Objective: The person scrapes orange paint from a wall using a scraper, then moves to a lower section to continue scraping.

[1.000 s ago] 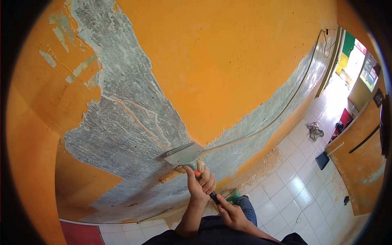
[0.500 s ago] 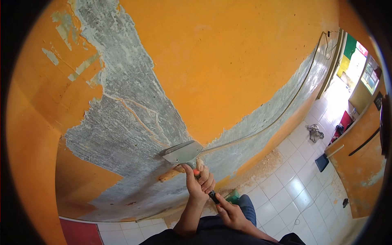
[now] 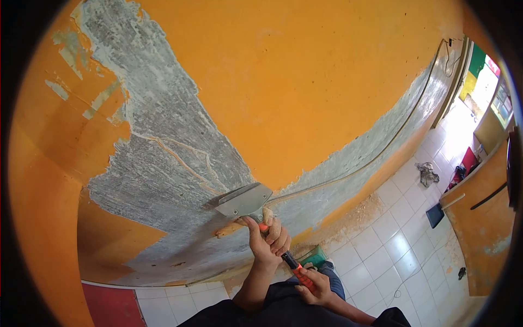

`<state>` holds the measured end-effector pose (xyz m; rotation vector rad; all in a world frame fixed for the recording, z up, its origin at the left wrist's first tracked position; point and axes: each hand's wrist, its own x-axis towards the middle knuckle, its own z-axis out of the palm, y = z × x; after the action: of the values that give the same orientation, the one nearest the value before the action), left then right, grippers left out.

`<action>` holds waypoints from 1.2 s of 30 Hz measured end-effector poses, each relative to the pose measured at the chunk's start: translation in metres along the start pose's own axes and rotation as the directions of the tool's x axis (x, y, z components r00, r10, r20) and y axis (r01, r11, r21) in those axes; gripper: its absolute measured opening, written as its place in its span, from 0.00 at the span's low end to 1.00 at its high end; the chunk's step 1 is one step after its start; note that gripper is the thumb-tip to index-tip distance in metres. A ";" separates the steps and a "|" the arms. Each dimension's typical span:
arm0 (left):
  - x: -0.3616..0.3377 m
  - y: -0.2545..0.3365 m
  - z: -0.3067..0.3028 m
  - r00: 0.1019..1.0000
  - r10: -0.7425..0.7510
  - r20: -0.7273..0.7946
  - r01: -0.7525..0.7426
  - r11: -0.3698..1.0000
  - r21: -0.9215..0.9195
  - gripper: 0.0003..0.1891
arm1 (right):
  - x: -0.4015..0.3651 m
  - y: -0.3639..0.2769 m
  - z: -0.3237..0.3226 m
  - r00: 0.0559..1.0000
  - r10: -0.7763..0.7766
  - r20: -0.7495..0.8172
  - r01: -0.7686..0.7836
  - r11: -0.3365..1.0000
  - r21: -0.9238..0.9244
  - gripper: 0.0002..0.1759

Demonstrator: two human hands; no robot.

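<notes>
A wide metal scraper (image 3: pixel 245 200) rests with its blade at the wall, where the orange paint (image 3: pixel 283 109) meets a bare grey patch (image 3: pixel 163 158). My left hand (image 3: pixel 268 238) is wrapped round the scraper's handle just below the blade. Lower down, my right hand (image 3: pixel 315 286) grips the red end of the same handle (image 3: pixel 297 267). Strips of loose paint lie on the grey patch up and left of the blade. A cable (image 3: pixel 348 177) runs along the wall from beside the blade to the upper right.
White floor tiles (image 3: pixel 376 245) with paint debris lie along the wall's foot. A green object (image 3: pixel 313 256) is by my leg. Farther right are a crumpled cloth (image 3: pixel 427 174), a dark dustpan (image 3: pixel 435 216) and a bright doorway. A red panel (image 3: pixel 111 305) is lower left.
My right hand has slid down the handle, so its red end now shows. The blade has shifted slightly up and right. More of the green object shows.
</notes>
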<state>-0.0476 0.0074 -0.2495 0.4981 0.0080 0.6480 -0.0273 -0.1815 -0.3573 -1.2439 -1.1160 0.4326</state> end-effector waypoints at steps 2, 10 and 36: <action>0.002 0.001 -0.005 0.999 0.001 0.048 -0.001 1.000 0.010 0.26 | 0.006 0.002 0.009 0.998 -0.014 -0.054 0.015 1.000 0.006 0.28; 0.002 0.010 0.007 0.995 0.001 0.100 -0.002 1.000 0.015 0.27 | 0.017 -0.017 0.017 0.990 0.058 -0.131 -0.042 0.992 0.123 0.26; 0.008 0.006 0.044 0.998 0.043 0.053 -0.040 0.998 -0.051 0.25 | 0.030 -0.070 -0.027 0.982 0.163 0.091 -0.160 0.986 -0.046 0.32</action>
<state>-0.0379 -0.0031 -0.2066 0.4678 -0.0692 0.6734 -0.0109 -0.1949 -0.2796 -1.3655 -1.1111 0.6001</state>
